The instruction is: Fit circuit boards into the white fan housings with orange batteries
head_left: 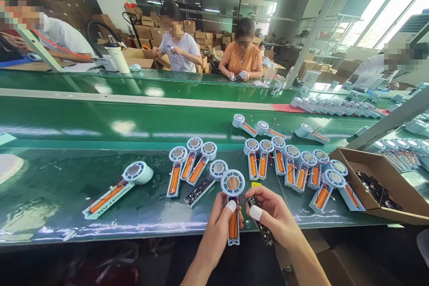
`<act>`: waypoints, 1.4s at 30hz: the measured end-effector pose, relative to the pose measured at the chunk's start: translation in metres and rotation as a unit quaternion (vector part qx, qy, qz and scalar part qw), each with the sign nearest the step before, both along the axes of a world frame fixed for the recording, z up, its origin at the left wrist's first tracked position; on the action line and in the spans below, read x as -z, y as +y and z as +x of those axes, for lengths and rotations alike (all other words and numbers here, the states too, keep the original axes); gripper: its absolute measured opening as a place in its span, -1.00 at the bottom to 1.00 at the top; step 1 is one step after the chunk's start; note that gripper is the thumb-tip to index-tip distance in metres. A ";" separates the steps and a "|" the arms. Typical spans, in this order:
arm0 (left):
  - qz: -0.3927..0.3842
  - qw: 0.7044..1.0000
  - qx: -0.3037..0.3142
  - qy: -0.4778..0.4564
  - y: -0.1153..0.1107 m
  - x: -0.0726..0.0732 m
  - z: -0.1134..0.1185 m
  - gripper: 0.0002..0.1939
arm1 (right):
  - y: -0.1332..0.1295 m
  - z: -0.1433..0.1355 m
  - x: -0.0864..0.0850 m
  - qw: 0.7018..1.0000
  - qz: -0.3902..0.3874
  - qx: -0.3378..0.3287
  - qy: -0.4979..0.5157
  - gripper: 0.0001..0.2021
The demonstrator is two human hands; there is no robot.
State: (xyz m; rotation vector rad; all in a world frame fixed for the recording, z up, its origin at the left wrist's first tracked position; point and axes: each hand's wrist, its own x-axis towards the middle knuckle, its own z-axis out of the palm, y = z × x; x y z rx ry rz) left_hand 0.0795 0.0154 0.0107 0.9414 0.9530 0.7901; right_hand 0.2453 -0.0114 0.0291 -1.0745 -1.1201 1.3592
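Observation:
My left hand [221, 216] grips the handle of a light blue fan unit [233, 183], held upright with its round head on top and an orange battery in the open handle. My right hand [270, 210] pinches a black circuit board [263, 231] just right of the fan, tilted with its lower end to the right. Thin wires run between the fan and the board's upper end. Both thumbs have white coverings. Behind my left hand lies another fan [218, 169] with a black board [200, 190] on its handle.
Several open fans [266, 146] lie on the bench [161, 223], with one fan [136, 172] at the left. A cardboard box [398, 192] of black boards stands at the right. Beyond the green belt [83, 118], people work at the far side.

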 end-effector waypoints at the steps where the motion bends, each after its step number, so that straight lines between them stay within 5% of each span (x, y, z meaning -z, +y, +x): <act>1: 0.009 1.000 0.001 0.000 0.000 0.001 0.000 -0.60 | -0.001 -0.001 -0.001 1.000 0.000 0.009 -0.015 -0.72; 8: 0.170 0.976 -0.038 0.134 0.006 0.009 -0.003 -0.58 | -0.005 -0.002 -0.006 0.975 0.016 0.040 -0.220 -0.65; 13: 0.189 0.965 -0.056 0.173 0.009 0.009 -0.005 -0.59 | -0.002 0.004 -0.002 0.851 0.087 0.083 -0.512 -0.79; 15: 0.186 0.965 -0.057 0.177 0.009 0.006 -0.004 -0.62 | -0.003 0.005 -0.009 0.802 0.106 0.019 -0.587 -0.77; 17: 0.174 0.969 -0.048 0.169 0.007 0.003 -0.003 -0.68 | -0.005 0.004 -0.020 0.786 0.107 -0.083 -0.604 -0.76; 21: 0.130 0.982 -0.036 0.132 0.003 0.002 -0.001 -0.75 | -0.006 -0.002 -0.036 0.832 0.106 -0.192 -0.509 -0.73; 25: 0.043 0.999 -0.021 0.007 0.002 0.007 -0.002 -0.58 | -0.005 -0.010 -0.021 0.937 -0.002 -0.143 -0.318 -0.61; 28: 0.026 0.997 -0.017 -0.068 0.001 0.010 -0.003 -0.48 | -0.006 -0.019 0.002 0.979 -0.095 -0.089 -0.159 -0.45; 34: 0.055 0.995 0.009 -0.082 -0.004 0.007 -0.002 -0.54 | -0.008 -0.033 0.020 0.993 -0.117 0.027 -0.012 -0.36; 42: 0.101 0.995 -0.006 0.018 -0.006 0.009 0.006 -0.57 | -0.011 -0.036 0.019 0.992 -0.109 0.054 0.030 -0.40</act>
